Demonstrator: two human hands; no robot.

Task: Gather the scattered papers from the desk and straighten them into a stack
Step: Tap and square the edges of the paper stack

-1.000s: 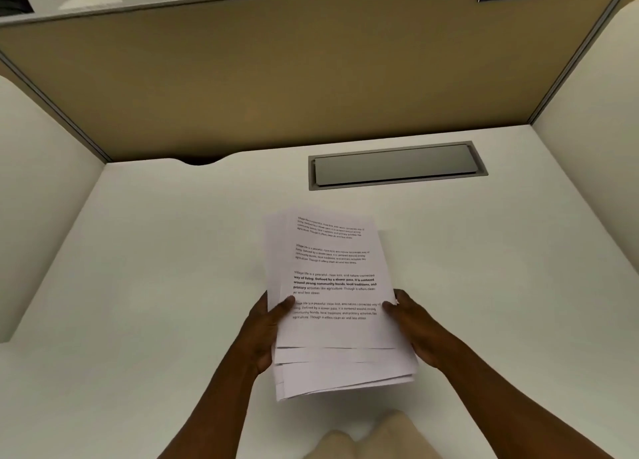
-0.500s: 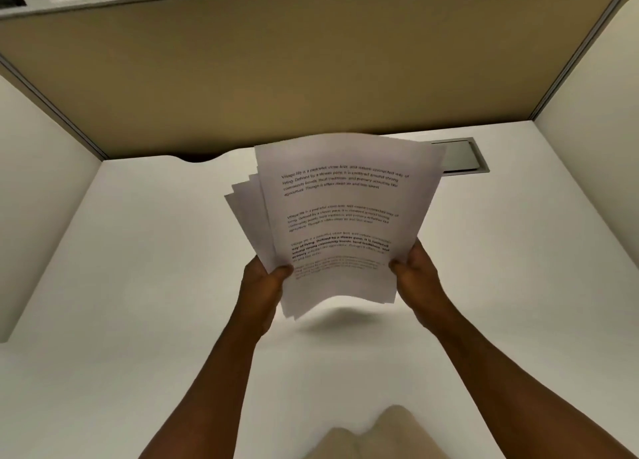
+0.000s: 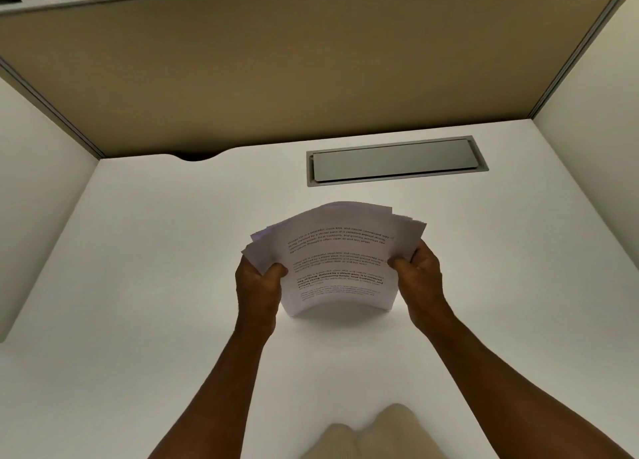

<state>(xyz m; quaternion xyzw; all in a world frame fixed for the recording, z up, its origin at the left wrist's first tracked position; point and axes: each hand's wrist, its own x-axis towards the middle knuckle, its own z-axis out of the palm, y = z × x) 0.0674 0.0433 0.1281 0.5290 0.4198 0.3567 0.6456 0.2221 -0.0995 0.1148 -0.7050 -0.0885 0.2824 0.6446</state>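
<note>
a bowed sheaf of papers (image 3: 337, 268) is clasped upright on the desk (image 3: 155, 285) by left hand (image 3: 257, 285) and right hand (image 3: 420, 275); uneven top corners are best tapped level with loosened fingers.

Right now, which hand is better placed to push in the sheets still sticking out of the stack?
Probably left. The left hand grips the papers where sheets fan out most, at the upper left corner; the right hand can steady the opposite edge.
</note>
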